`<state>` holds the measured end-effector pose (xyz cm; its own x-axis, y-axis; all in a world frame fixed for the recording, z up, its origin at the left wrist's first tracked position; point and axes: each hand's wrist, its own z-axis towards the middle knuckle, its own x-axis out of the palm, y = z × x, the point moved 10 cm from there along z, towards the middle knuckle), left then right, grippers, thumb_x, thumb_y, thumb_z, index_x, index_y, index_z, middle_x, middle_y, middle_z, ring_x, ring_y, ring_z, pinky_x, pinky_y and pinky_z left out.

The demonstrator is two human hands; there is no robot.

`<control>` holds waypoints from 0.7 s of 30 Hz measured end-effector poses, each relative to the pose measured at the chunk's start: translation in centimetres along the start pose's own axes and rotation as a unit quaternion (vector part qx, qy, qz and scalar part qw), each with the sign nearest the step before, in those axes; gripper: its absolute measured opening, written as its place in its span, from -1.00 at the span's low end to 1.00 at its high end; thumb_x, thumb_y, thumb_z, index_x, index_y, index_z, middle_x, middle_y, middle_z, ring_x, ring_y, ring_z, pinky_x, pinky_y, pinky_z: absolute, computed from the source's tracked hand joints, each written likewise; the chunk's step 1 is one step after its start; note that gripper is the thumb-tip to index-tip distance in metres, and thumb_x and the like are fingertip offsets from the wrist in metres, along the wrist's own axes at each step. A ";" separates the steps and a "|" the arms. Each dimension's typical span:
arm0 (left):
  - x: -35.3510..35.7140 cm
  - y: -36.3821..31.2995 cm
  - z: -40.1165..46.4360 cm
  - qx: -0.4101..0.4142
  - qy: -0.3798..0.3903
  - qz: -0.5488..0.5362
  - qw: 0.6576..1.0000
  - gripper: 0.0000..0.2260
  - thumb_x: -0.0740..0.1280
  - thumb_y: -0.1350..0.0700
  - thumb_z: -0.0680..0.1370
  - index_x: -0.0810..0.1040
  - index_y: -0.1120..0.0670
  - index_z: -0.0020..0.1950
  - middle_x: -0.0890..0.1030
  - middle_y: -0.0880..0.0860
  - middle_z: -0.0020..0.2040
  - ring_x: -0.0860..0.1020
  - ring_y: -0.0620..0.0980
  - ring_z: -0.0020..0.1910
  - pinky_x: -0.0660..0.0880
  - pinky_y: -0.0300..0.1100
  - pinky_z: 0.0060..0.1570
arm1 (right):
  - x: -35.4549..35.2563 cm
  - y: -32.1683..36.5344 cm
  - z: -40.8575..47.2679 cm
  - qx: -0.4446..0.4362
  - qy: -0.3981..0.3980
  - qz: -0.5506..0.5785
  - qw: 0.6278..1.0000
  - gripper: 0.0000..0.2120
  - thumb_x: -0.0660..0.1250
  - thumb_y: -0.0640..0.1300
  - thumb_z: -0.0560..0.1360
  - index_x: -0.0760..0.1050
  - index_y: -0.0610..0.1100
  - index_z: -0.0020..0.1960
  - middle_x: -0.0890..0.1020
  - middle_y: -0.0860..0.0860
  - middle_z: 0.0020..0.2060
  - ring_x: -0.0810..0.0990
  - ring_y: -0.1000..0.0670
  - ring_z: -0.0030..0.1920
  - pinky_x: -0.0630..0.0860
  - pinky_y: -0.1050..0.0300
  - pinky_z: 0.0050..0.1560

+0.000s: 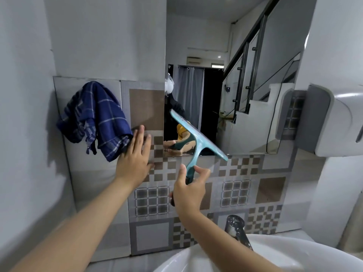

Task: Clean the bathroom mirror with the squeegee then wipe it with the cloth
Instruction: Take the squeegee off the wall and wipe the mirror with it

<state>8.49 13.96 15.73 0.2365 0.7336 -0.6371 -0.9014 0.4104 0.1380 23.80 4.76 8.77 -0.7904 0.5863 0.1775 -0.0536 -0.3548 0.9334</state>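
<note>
The mirror (pixel 235 55) hangs on the wall above the sink. A teal squeegee (pixel 197 137) is tilted, its blade slanting across the mirror's lower left corner. My right hand (pixel 189 190) is shut on its dark handle below the mirror's bottom edge. A blue checked cloth (pixel 94 118) hangs on the tiled wall left of the mirror. My left hand (pixel 135 160) lies flat on the tiles with fingers spread, touching the cloth's lower right edge and holding nothing.
A white sink (pixel 225 260) with a metal tap (pixel 235 228) sits below at the front right. A white dispenser (pixel 334 124) juts out from the wall at the right. Patterned tiles (pixel 235 191) cover the wall under the mirror.
</note>
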 end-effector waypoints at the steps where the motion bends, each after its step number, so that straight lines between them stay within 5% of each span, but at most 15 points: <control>1: 0.0 0.1 -0.1 0.003 0.001 -0.003 1.000 -0.10 0.54 -0.03 0.31 0.17 0.24 0.49 0.05 0.24 0.54 0.12 0.20 0.51 0.34 0.15 0.34 | -0.3 -0.4 0.0 -0.011 0.001 -0.019 1.000 -0.80 0.29 0.02 0.56 0.24 0.15 -0.05 0.55 -0.11 -0.35 0.53 -0.09 -0.43 0.59 -0.15 -0.38; 4: 0.1 0.3 -0.2 0.011 0.000 -0.014 1.000 -0.08 0.56 -0.03 0.28 0.19 0.23 0.48 0.07 0.23 0.54 0.12 0.19 0.51 0.32 0.13 0.36 | -1.4 -1.3 -0.4 -0.047 0.009 -0.066 0.997 -0.79 0.32 -0.01 0.54 0.27 0.17 -0.02 0.54 -0.06 -0.41 0.51 -0.02 -0.46 0.58 -0.13 -0.43; 10: -0.1 0.3 -0.2 0.016 -0.004 -0.010 1.000 -0.07 0.55 -0.04 0.29 0.16 0.24 0.49 0.07 0.24 0.54 0.10 0.20 0.51 0.28 0.14 0.38 | -3.3 -1.5 -0.8 -0.118 0.017 -0.126 0.985 -0.75 0.36 -0.13 0.53 0.29 0.10 -0.09 0.47 0.07 -0.49 0.44 0.16 -0.55 0.36 0.33 -0.55; 16: 0.1 0.4 -0.2 0.012 0.003 -0.018 1.000 -0.09 0.55 -0.02 0.29 0.16 0.23 0.49 0.07 0.24 0.54 0.10 0.20 0.51 0.32 0.08 0.34 | -4.5 -3.5 -1.2 -0.102 0.028 -0.148 0.983 -0.81 0.37 -0.09 0.52 0.35 0.09 -0.07 0.48 0.06 -0.48 0.39 0.15 -0.52 0.41 0.19 -0.50; 21: 0.2 0.4 -0.2 0.009 0.020 0.001 1.000 -0.10 0.55 0.02 0.31 0.14 0.23 0.49 0.07 0.25 0.54 0.09 0.21 0.52 0.36 0.13 0.35 | -5.3 -3.6 -1.9 -0.097 0.049 -0.161 0.981 -0.80 0.38 -0.12 0.52 0.36 0.07 -0.09 0.46 0.10 -0.47 0.42 0.18 -0.54 0.34 0.35 -0.53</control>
<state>8.09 14.18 15.49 0.2203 0.7126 -0.6661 -0.8948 0.4195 0.1528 27.05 1.54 3.92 -0.7674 0.6216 -0.1572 -0.4180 -0.2992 0.8578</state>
